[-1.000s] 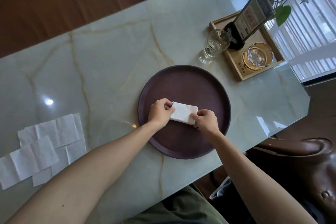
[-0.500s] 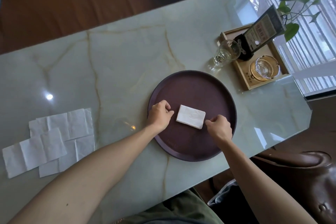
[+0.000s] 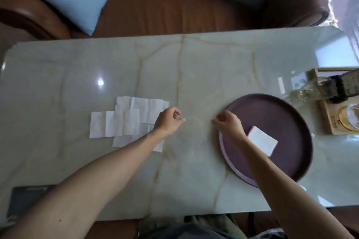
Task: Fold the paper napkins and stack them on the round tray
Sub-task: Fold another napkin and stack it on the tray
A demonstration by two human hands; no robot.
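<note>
I see my left hand (image 3: 168,121) loosely curled, holding nothing, over the right edge of the unfolded napkins (image 3: 124,120) spread flat on the marble table (image 3: 194,68). My right hand (image 3: 228,125) is half curled, also empty, above the left rim of the round tray (image 3: 287,114). One folded napkin (image 3: 262,142) lies on the tray, just right of my right wrist. A wooden tray (image 3: 330,122) with a glass (image 3: 312,89) sits far right.
</note>
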